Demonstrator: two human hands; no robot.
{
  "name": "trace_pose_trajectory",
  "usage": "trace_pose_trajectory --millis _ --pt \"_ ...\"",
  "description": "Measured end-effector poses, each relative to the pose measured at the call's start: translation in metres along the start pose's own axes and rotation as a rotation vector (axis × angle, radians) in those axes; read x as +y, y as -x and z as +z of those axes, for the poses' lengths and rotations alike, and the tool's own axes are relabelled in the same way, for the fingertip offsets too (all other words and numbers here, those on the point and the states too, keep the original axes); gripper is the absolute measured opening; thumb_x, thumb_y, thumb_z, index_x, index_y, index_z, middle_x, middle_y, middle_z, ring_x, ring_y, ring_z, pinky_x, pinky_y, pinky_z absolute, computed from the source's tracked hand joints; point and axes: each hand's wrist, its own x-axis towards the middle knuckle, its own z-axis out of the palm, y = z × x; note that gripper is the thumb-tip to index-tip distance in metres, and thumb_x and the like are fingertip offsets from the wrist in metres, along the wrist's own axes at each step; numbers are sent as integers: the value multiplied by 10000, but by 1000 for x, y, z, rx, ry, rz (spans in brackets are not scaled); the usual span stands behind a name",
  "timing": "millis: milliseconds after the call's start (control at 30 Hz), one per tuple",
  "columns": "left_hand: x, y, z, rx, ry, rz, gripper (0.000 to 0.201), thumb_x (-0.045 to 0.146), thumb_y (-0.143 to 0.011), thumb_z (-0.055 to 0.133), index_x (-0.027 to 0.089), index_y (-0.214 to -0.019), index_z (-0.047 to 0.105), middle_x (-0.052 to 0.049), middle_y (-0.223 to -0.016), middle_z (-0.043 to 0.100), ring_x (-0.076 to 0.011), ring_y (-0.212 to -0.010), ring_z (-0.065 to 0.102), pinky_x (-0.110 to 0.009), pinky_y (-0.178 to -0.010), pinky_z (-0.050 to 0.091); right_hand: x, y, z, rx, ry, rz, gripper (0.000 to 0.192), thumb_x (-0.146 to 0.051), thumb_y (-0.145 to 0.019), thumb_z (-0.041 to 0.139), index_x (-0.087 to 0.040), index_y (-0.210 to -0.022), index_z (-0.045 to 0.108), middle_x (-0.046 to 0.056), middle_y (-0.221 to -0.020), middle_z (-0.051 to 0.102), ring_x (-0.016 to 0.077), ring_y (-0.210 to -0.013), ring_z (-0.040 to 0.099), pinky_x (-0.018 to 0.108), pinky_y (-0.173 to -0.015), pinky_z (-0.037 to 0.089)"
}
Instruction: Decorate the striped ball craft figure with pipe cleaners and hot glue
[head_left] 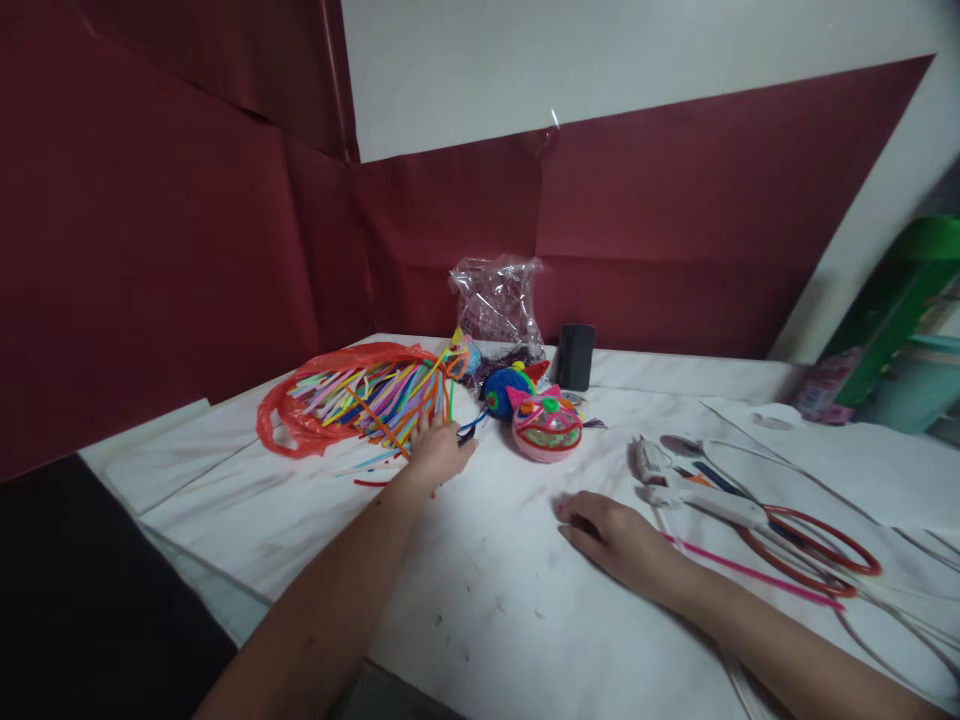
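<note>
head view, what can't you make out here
- Left hand: fingertips hidden among the pipe cleaners, grip unclear.
- Clear bag: contents only a dark purple blur.
- Green furniture: cut off by the right edge, blurred.
- Right hand: palm down, underside hidden.

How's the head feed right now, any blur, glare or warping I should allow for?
Head view: dim, even light with soft shadows; a small bright glint on the wall. The green stool at the right edge is smeared, and edges bow from the wide lens. The left hand at the pipe cleaners and the right hand flat on the table look fairly sharp.
</note>
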Motion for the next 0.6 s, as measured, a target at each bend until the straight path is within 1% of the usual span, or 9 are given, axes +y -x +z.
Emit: trace_pose_trajectory --millis 33,100,133,200,333,467,600 --pt "-5 -2 1 -41 -23 -36 407 481 -771 513 178 -996 666 -169 -1215 573 -388 -1236 385 -516 -987 293 0 0 0 -2 3 0 96 -254 -835 454 -202 -832 535 41 -822 625 184 -744 595 302 -689 455" --pt "-10 -4 4 -112 -58 -70 444 520 -770 491 185 -996 675 -166 -1194 597 -383 -1195 446 -499 -969 323 -1 0 0 -3 13 -1 105 -259 -836 451 -199 -831 537 47 -825 627 189 -748 595 310 -693 460" --pt "-11 -4 6 -133 -73 -75 459 527 -777 473 184 -1006 676 -166 -1206 593 -376 -1193 455 -486 -974 323 -1 0 0 -5 17 -5 109 -259 -838 447 -198 -832 538 51 -829 629 190 -751 595 314 -697 461" --pt "-12 -4 9 -147 -105 -84 483 525 -794 442 175 -1037 669 -172 -1254 563 -370 -1231 423 -471 -1000 301 -1 1 0 -7 19 -13 111 -256 -842 444 -197 -836 539 55 -836 630 190 -756 593 317 -705 464" --pt "-13 -3 11 -126 -159 -115 480 491 -796 440 169 -1088 645 -182 -1295 526 -373 -1281 356 -478 -1015 278 -1 1 0 -2 26 -37 103 -241 -844 451 -197 -852 544 55 -840 628 185 -762 591 313 -711 465" --pt "-14 -2 13 -97 -160 -96 532 534 -776 447 156 -1101 633 -202 -1244 557 -384 -1219 426 -489 -986 303 -1 2 0 17 51 -56 105 -225 -847 452 -194 -837 551 48 -812 622 183 -754 589 303 -699 461" --pt "-15 -4 14 -37 -120 -69 492 494 -752 506 132 -1055 645 -218 -1154 600 -391 -1141 484 -495 -946 328 -3 1 0 29 75 -78 100 -198 -844 457 -189 -836 557 47 -805 617 182 -766 588 290 -708 456"
